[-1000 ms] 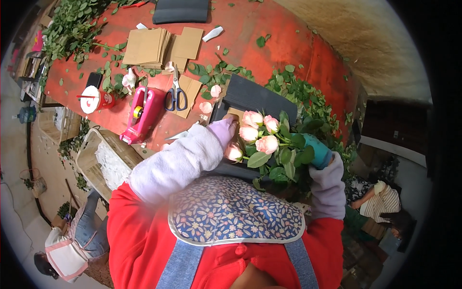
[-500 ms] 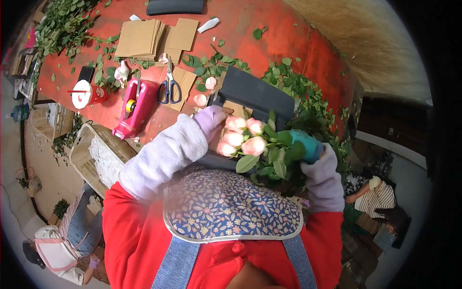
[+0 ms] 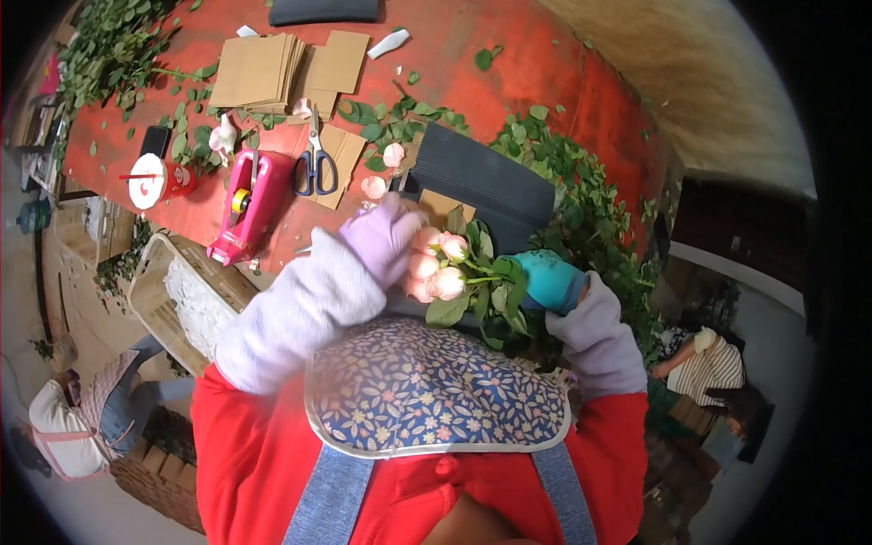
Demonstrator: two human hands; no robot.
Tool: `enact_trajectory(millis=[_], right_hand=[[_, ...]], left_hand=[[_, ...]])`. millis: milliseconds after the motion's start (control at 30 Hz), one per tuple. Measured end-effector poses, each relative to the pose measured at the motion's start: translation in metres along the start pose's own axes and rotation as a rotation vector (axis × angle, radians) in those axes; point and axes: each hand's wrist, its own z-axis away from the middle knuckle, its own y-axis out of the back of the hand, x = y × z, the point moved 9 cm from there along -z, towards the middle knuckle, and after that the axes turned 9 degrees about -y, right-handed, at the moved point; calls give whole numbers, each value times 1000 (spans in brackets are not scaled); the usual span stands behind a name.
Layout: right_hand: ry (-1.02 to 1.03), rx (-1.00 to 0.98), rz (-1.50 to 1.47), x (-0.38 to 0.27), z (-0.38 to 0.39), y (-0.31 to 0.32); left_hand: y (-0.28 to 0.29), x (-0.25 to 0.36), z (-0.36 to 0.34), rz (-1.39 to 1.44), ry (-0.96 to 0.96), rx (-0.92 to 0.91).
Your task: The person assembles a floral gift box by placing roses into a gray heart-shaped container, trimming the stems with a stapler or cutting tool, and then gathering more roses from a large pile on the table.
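Observation:
My right hand [image 3: 547, 280], in a teal glove, is closed round the leafy stems of a bunch of pink roses [image 3: 438, 265]. The blooms point left, low over the table's near edge. My left hand [image 3: 381, 238], in a lilac glove with bare fingertips, is beside the blooms with its fingers bent; anything between them is hidden. Just beyond the roses lie a dark ridged board [image 3: 486, 177] and a piece of brown cardboard [image 3: 445, 209]. Two loose pink blooms or petals [image 3: 373, 187] rest past my left hand.
Left of my hands are scissors [image 3: 314, 168], a pink tape dispenser [image 3: 251, 204], a lidded cup [image 3: 148, 180] and a phone [image 3: 156, 141]. Stacked cardboard [image 3: 254, 71] and cut leaves [image 3: 563, 163] lie farther off. A crate [image 3: 154, 295] stands left; people are at both sides.
The roses and my right hand have shifted slightly left. My left hand has drawn back from the cardboard and turned, its fingers now bent beside the blooms.

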Motion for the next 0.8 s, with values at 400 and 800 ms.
enact_trajectory(millis=[400, 800], right_hand=[[106, 429, 269, -42, 41, 42], [30, 165, -9, -12, 16, 29]], left_hand=[[-28, 14, 3, 123, -13, -143], [-35, 30, 1, -121, -76, -341]])
